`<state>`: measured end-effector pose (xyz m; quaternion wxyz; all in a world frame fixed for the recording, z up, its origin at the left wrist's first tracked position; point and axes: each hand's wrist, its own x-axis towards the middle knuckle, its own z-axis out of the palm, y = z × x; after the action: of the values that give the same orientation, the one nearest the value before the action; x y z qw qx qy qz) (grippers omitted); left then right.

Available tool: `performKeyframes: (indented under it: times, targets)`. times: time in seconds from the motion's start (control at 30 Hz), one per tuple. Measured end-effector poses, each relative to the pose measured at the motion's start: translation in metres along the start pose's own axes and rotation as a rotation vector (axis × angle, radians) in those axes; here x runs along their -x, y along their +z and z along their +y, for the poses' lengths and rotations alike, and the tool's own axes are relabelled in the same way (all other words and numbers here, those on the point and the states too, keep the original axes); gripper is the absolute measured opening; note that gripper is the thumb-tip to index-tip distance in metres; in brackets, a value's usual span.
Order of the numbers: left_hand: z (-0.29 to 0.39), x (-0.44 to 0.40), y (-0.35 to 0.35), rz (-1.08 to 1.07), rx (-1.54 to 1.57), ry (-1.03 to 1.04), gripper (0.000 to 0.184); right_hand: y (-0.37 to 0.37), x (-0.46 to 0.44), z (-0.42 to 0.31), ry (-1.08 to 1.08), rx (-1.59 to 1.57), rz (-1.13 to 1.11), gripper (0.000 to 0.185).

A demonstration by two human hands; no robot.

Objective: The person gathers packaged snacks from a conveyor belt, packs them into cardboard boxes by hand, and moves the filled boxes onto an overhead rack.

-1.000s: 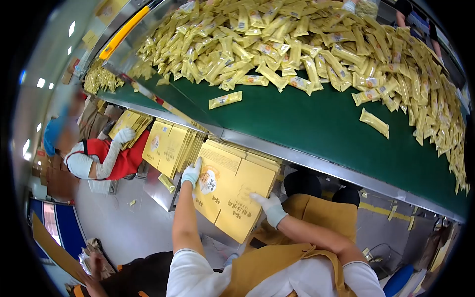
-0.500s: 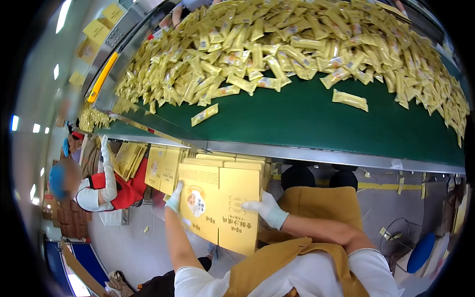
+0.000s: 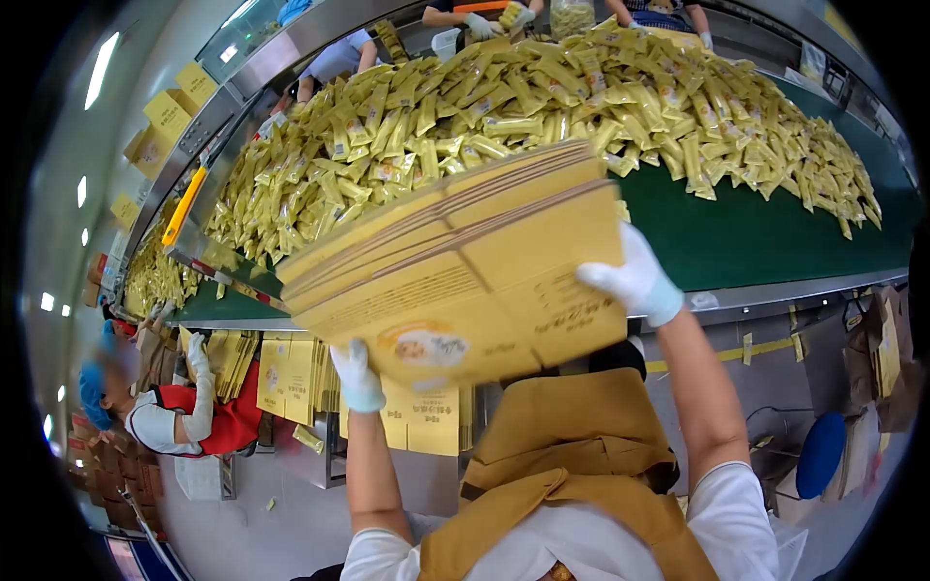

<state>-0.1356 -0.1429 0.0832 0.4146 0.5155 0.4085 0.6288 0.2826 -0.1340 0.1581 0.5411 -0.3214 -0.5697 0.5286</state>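
A thick stack of flattened yellow cartons (image 3: 455, 281) is held up in front of me, tilted, over the near edge of the green conveyor belt (image 3: 736, 242). My left hand (image 3: 356, 376), in a white glove, grips its lower left edge. Gloved too, my right hand (image 3: 635, 276) grips the right end, thumb on the printed front. Behind the stack, a big heap of yellow wrapped packets (image 3: 523, 107) covers much of the belt. More flat cartons (image 3: 421, 418) stand below the held stack, beside another carton row (image 3: 291, 373).
A co-worker in a red apron (image 3: 231, 416) is at the left by upright cartons. Other people's gloved hands (image 3: 480, 26) are across the belt. A yellow-handled clear panel (image 3: 184, 205) stands at the left. A blue round seat (image 3: 823, 455) is at the right.
The carton stack has risen in both my hands from beside the belt to above its edge, tilting and showing its layered top edges. Cartons beneath it have come into view.
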Motion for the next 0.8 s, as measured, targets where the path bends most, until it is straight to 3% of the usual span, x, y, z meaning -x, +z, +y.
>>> performKeyframes:
  times: [0.03,0.13,0.2,0.27,0.33,0.47,0.57,0.63,0.7,0.8]
  targets:
    - [-0.001,-0.012,0.016,-0.044,0.026,0.111,0.088,-0.015,0.003,-0.01,-0.007,0.025,0.026,0.079]
    - [-0.046,-0.037,0.041,-0.023,0.007,0.111,0.096,-0.056,0.015,-0.013,-0.046,0.081,0.067,0.086]
    - [-0.103,-0.047,0.041,-0.142,-0.068,0.112,0.099,-0.082,0.024,0.012,-0.056,0.21,0.106,0.095]
    - [-0.142,-0.046,0.055,-0.263,0.015,0.104,0.097,-0.117,0.039,0.061,0.092,0.23,0.079,0.104]
    - [-0.143,-0.047,0.079,-0.287,0.196,0.058,0.097,-0.114,0.048,0.086,-0.116,0.119,0.208,0.107]
    - [-0.115,-0.044,0.102,-0.167,0.243,-0.021,0.097,-0.105,0.048,0.101,-0.132,0.109,0.409,0.09]
    - [-0.092,-0.037,0.114,-0.058,0.223,0.028,0.092,-0.083,0.05,0.08,-0.291,0.197,0.529,0.079]
    - [-0.082,-0.026,0.112,-0.038,0.206,0.078,0.086,-0.071,0.068,0.062,-0.231,0.209,0.576,0.073]
    - [-0.053,0.0,0.115,-0.03,0.172,-0.069,0.082,-0.058,0.091,0.046,-0.147,0.196,0.628,0.068]
    - [-0.015,0.037,0.127,-0.024,0.047,-0.344,0.075,-0.043,0.125,0.031,0.278,0.068,0.683,0.069]
